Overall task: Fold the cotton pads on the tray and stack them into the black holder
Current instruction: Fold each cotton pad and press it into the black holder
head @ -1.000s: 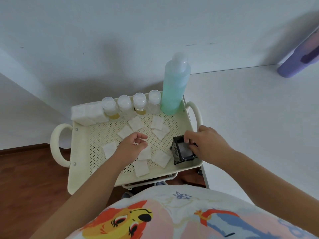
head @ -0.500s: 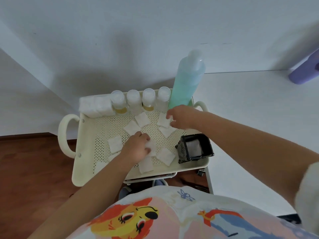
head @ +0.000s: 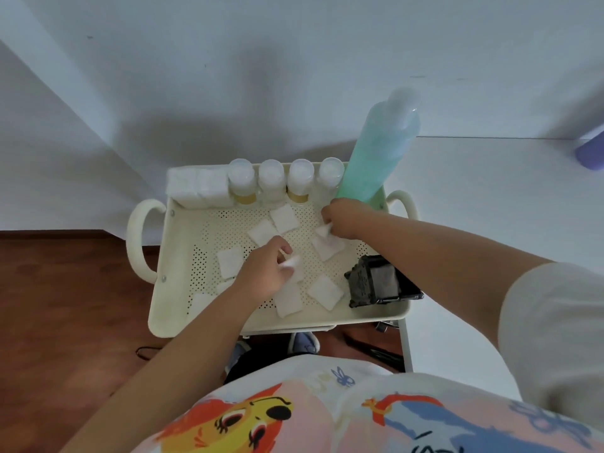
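Several white square cotton pads (head: 261,232) lie scattered on the cream perforated tray (head: 183,256). The black holder (head: 376,284) stands at the tray's right front corner with something pale inside. My left hand (head: 266,273) is in the tray's middle, its fingers pinching a cotton pad (head: 292,262) that is partly lifted and curled. My right hand (head: 340,219) is at the back right of the tray, next to the green bottle, and grips the edge of another pad (head: 324,229).
A tall green bottle (head: 379,148), several small capped bottles (head: 271,179) and a white pad stack (head: 196,188) line the tray's back edge. Looped handles (head: 135,243) stick out on both sides. A white table (head: 490,207) lies right, wooden floor left.
My right hand left the black holder, crossed to the tray's back right and took hold of a pad. My left hand stayed mid-tray and lifted a pad's edge.
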`<control>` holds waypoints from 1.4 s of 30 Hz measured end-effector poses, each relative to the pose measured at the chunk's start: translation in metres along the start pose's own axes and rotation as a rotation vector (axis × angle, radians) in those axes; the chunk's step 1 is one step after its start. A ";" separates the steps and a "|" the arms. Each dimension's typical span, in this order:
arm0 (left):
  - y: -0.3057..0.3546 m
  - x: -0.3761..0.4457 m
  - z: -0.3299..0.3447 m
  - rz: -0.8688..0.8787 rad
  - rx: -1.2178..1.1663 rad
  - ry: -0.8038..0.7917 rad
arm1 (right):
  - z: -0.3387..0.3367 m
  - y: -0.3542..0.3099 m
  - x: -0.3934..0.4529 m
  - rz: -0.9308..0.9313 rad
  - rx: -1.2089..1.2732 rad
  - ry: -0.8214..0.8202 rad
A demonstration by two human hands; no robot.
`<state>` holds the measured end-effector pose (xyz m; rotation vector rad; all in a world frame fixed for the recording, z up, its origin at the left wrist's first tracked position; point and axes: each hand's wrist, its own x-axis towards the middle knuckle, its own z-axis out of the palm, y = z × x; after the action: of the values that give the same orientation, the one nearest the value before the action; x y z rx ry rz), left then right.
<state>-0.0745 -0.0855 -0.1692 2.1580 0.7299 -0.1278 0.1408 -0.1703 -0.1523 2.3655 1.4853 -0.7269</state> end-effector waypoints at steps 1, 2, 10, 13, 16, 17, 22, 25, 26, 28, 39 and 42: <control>0.000 -0.001 -0.001 -0.033 -0.063 0.000 | 0.000 0.000 0.000 0.000 -0.003 -0.001; 0.000 -0.001 -0.002 -0.061 -0.118 0.010 | -0.001 0.000 0.000 -0.002 -0.003 0.000; 0.004 -0.014 -0.016 -0.190 -0.468 0.124 | -0.017 0.001 -0.021 -0.025 0.439 0.134; 0.007 -0.019 -0.021 -0.225 -0.609 0.134 | -0.026 0.007 -0.042 -0.018 0.622 0.176; 0.011 -0.022 -0.023 -0.254 -0.778 0.130 | -0.032 0.016 -0.071 0.027 0.821 0.250; 0.014 -0.022 -0.024 -0.260 -0.811 0.123 | -0.032 0.019 -0.083 0.053 0.895 0.291; 0.028 -0.021 -0.024 -0.226 -0.881 0.083 | -0.021 0.026 -0.152 0.128 1.191 0.463; 0.037 -0.019 -0.024 -0.185 -0.884 0.054 | -0.013 0.026 -0.189 0.116 1.293 0.443; 0.040 -0.018 -0.024 -0.173 -0.878 0.043 | -0.010 0.025 -0.200 0.115 1.303 0.428; 0.044 -0.017 -0.023 -0.157 -0.851 0.026 | -0.003 0.025 -0.214 0.152 1.225 0.426; 0.058 -0.016 -0.017 -0.174 -0.854 0.003 | 0.037 -0.010 -0.206 0.365 0.708 0.435; 0.060 -0.016 -0.019 -0.177 -0.854 0.008 | 0.034 -0.012 -0.201 0.378 0.632 0.428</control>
<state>-0.0584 -0.1073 -0.1104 1.2827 0.7933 0.0919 0.0493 -0.3344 -0.0723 3.3279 0.9553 -0.6909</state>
